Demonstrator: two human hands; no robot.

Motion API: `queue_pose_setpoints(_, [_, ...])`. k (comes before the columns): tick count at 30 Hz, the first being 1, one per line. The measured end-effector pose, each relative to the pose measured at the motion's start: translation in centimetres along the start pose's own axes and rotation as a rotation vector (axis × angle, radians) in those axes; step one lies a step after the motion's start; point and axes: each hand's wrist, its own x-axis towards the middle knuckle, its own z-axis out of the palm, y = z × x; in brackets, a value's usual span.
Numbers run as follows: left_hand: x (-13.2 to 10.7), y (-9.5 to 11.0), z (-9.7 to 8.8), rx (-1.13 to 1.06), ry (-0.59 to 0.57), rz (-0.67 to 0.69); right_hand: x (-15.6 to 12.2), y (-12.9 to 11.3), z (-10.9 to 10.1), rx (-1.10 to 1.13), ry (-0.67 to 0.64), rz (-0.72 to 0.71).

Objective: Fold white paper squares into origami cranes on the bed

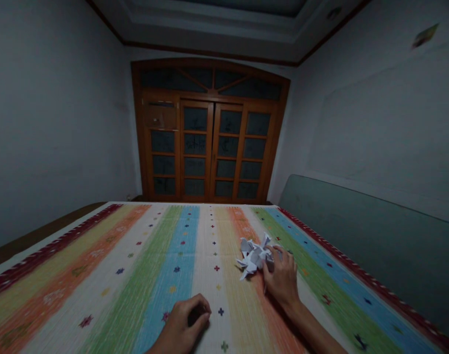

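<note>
A small heap of white origami pieces (253,256), with pointed folded tips, lies on the striped tablecloth right of the middle. They look like paper cranes, though the overlapping folds hide the separate shapes. At the heap's right side, my right hand (282,279) has its thumb and fingers bent around one origami piece, which shows partly between them. My left hand (185,322) rests on the cloth nearer to me, left of the heap. Its fingers are curled in towards the thumb, leaving a dark hollow, and nothing shows in it.
A striped, patterned tablecloth (154,275) covers the long table. Along the right side runs a pale green panel (357,226) with a rounded corner. Wooden glazed doors (213,147) stand beyond the far edge, with white walls on both sides.
</note>
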Motion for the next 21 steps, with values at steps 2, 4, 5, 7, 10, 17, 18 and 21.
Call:
queue_pose_setpoints(2, [0.2, -0.1, 0.0, -0.072, -0.015, -0.028, 0.2, -0.9, -0.6, 0.036, 0.073, -0.033])
queue_pose_setpoints(4, [0.2, -0.3, -0.1, -0.136, -0.037, -0.042, 0.0, -2.5, -1.5, 0.154, 0.127, -0.132])
queue_pose_setpoints(5, [0.2, -0.4, -0.1, -0.148, -0.048, -0.033, -0.4, -3.4, -2.0, 0.229, 0.138, -0.186])
queue_pose_setpoints(7, [-0.1, -0.7, -0.3, -0.126, -0.065, 0.026, -1.5, -5.3, -2.9, 0.362, 0.08, -0.257])
queue_pose_setpoints(10, [-0.7, -1.7, -0.8, 0.014, -0.05, 0.2, -3.6, -7.7, -3.5, 0.487, -0.261, -0.342])
queue_pose_setpoints(17, [-0.1, -7.5, -0.3, 0.618, -0.159, 0.361, -5.3, -8.6, -2.3, 0.445, -0.94, -0.44])
queue_pose_setpoints(18, [0.2, -8.5, 0.1, 0.667, -0.191, 0.356, -5.3, -8.4, -2.0, 0.453, -0.963, -0.453])
queue_pose_setpoints(21, [0.8, -10.5, 1.2, 0.765, -0.213, 0.326, -5.7, -7.9, -1.0, 0.468, -0.964, -0.49])
